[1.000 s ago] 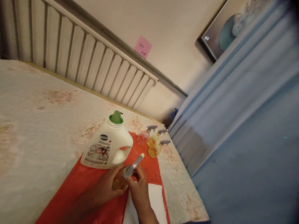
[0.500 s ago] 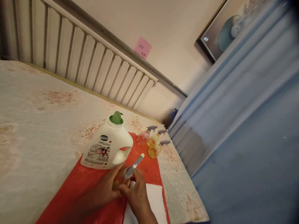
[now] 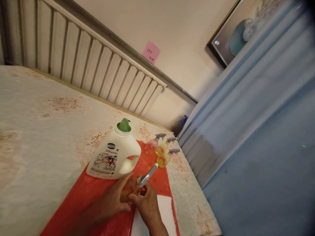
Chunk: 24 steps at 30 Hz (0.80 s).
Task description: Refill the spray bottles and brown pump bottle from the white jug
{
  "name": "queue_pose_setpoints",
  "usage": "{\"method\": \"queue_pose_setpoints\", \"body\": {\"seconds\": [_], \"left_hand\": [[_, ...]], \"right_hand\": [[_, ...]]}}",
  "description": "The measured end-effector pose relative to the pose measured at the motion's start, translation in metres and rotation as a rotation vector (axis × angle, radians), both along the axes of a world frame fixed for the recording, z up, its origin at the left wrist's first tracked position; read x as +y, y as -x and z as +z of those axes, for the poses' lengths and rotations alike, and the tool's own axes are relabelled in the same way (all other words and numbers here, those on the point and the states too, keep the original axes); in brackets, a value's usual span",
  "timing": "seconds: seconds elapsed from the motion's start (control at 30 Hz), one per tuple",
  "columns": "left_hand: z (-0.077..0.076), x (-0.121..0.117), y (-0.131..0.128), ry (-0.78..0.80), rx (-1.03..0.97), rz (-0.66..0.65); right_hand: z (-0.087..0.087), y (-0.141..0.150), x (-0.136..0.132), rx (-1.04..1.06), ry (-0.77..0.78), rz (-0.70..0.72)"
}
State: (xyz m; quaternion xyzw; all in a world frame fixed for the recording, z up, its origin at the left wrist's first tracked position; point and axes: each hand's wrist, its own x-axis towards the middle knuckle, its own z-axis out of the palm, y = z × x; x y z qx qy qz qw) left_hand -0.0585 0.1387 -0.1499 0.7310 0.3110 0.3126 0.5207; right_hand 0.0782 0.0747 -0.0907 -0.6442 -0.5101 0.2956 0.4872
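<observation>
A small spray bottle (image 3: pixel 129 188) with an orange tint and a grey spray head is between my two hands, its nozzle tilted up to the right. My left hand (image 3: pixel 117 197) is closed around the bottle's body from the left. From the right, my right hand (image 3: pixel 148 200) grips it below the spray head, thumb and fingers against the side; some fingertips are hidden. Just behind stands a large cream detergent jug (image 3: pixel 102 162) with a green spout insert in its uncapped mouth. Under these lies a red plastic sheet (image 3: pixel 157 183).
A pink spray bottle (image 3: pixel 150 147) and two yellow spray bottles (image 3: pixel 162 159) stand at the sheet's far right corner. A white pad (image 3: pixel 165 209) lies near my right wrist. The floral tablecloth (image 3: pixel 61 131) meets a radiator (image 3: pixel 95 62) behind; a blue curtain (image 3: pixel 233 131) hangs right.
The held spray bottle and its head have shifted a little to the right, with both hands still around it. The jug and the other bottles stay in place.
</observation>
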Motion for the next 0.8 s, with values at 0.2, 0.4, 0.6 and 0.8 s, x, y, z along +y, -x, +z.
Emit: {"method": "queue_pose_setpoints", "body": {"seconds": [0.2,0.4,0.6,0.8], "left_hand": [[-0.005,0.001,0.001,0.025,0.039,0.033],[-0.002,0.000,0.006,0.009,0.022,0.033],[-0.007,0.000,0.006,0.026,0.106,0.031],[-0.017,0.001,0.006,0.028,0.095,0.024]], "right_hand": [[-0.012,-0.027,0.001,0.192,-0.087,-0.063],[-0.013,-0.064,-0.001,0.194,-0.102,-0.159],[-0.005,-0.100,0.021,-0.069,-0.125,-0.323],[-0.011,-0.120,0.073,-0.290,-0.171,-0.415]]}}
